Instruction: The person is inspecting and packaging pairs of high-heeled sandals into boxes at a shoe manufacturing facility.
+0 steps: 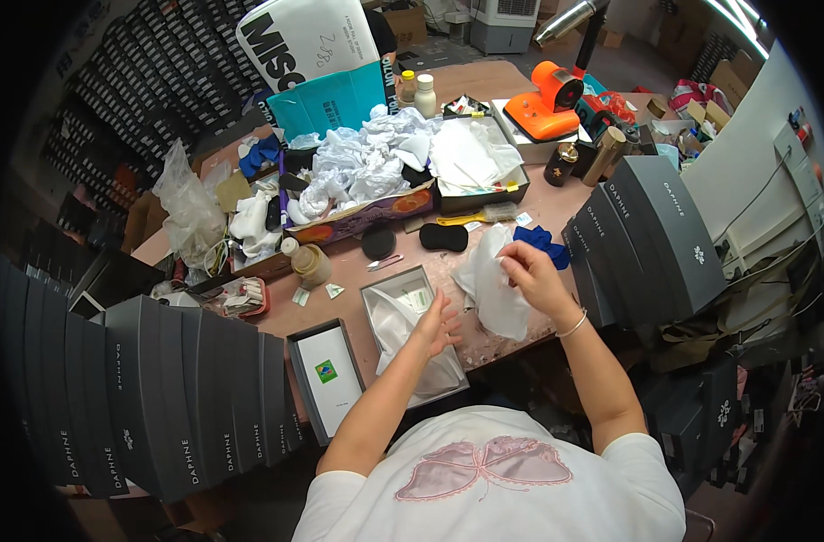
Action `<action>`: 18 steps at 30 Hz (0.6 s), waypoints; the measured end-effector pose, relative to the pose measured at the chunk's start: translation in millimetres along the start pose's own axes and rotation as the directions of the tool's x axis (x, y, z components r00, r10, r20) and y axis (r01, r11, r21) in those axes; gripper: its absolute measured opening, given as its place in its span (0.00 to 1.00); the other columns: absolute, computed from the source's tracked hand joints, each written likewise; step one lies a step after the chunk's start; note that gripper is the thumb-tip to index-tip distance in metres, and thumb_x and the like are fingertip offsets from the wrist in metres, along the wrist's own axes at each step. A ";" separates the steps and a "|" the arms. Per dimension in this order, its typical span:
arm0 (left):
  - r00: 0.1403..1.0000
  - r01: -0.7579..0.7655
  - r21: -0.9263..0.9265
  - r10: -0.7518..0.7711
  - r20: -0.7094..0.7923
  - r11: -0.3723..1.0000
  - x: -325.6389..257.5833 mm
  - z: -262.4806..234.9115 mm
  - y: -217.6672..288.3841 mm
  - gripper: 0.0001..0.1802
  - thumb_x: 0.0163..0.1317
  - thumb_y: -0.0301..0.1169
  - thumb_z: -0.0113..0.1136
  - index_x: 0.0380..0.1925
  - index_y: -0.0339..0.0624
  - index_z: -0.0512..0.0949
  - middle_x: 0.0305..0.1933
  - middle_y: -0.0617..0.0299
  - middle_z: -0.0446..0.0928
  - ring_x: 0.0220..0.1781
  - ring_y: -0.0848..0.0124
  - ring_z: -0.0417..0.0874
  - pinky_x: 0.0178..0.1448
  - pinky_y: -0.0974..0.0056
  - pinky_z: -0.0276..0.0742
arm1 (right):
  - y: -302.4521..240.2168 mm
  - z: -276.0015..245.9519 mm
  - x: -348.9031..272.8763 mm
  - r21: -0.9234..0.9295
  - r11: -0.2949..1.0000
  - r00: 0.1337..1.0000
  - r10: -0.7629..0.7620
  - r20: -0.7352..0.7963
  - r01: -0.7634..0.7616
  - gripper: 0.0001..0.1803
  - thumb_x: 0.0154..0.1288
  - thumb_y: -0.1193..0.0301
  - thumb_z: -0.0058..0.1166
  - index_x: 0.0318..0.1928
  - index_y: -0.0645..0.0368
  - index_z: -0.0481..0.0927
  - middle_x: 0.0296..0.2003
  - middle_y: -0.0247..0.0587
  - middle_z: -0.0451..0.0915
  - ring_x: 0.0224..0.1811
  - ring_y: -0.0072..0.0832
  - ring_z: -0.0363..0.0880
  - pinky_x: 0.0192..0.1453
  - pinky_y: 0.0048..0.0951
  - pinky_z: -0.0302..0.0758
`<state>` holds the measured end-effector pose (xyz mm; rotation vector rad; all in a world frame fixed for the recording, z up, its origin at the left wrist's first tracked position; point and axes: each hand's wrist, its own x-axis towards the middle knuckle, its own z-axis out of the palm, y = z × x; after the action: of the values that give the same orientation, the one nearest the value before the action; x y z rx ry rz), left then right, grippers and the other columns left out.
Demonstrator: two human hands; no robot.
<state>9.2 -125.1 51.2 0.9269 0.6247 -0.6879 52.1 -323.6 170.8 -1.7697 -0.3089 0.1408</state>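
My right hand (pixel 531 275) pinches the upper edge of a thin, translucent white wrapping sheet (pixel 502 303), which hangs down over the table near its front edge. Over the right side of an open shoebox (pixel 369 307) is my left hand (pixel 441 327), its fingers spread and nothing in them. White tissue paper (pixel 396 339) lies loosely inside that box and spills over its right side; what lies under the paper is hidden. Left of the box is a dark grey box lid (pixel 294 348), its pale inside facing up with a small green label on it.
Dark shoebox stacks stand left (pixel 173 388) and right (pixel 647 239). Behind are a carton of crumpled paper (pixel 367 172), a yellow-handled brush (pixel 475 215), a black sponge (pixel 444 237), a blue cloth (pixel 543 244), a glue jar (pixel 311 264) and an orange tool (pixel 547 99).
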 end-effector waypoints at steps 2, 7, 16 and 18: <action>0.958 0.014 -0.066 0.005 0.287 0.998 3.5 20.0 -18.7 0.45 0.62 0.64 0.45 0.68 0.42 0.55 0.66 0.49 0.62 0.68 0.57 0.64 0.68 0.49 0.62 | -30.5 29.2 -22.3 0.165 0.985 0.995 -0.056 0.082 0.042 0.06 0.67 0.75 0.50 0.41 0.64 0.77 0.29 0.29 0.76 0.30 0.14 0.72 0.34 0.19 0.72; 0.801 -0.495 0.071 0.423 0.424 0.866 -6.6 23.0 -24.3 0.38 0.57 0.44 0.59 0.66 0.47 0.60 0.62 0.56 0.67 0.64 0.59 0.69 0.67 0.55 0.65 | -36.6 55.0 -109.0 0.367 0.852 0.741 0.037 0.670 -0.374 0.06 0.66 0.74 0.55 0.40 0.64 0.79 0.33 0.30 0.78 0.35 0.14 0.72 0.41 0.19 0.71; 0.503 -0.769 0.637 0.571 0.649 -0.047 -104.8 20.1 43.8 0.50 0.43 0.19 0.68 0.69 0.47 0.56 0.65 0.50 0.61 0.64 0.53 0.69 0.66 0.60 0.67 | -6.8 -48.7 -134.9 0.374 0.821 0.886 0.308 0.348 -0.432 0.43 0.51 0.69 0.69 0.65 0.61 0.60 0.60 0.49 0.68 0.61 0.36 0.71 0.63 0.40 0.69; 0.568 -0.783 0.549 0.697 0.439 0.292 -95.9 32.8 40.4 0.46 0.50 0.21 0.66 0.69 0.46 0.54 0.62 0.53 0.66 0.61 0.60 0.72 0.62 0.61 0.71 | -17.7 -14.7 -130.0 -0.163 0.951 0.880 0.306 0.363 -0.263 0.45 0.47 0.71 0.70 0.65 0.64 0.61 0.57 0.43 0.72 0.60 0.30 0.68 0.65 0.32 0.64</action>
<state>-14.2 -111.9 156.9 1.7313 -0.3008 -0.0564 -70.7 -370.8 181.8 -1.8830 -0.3395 0.7039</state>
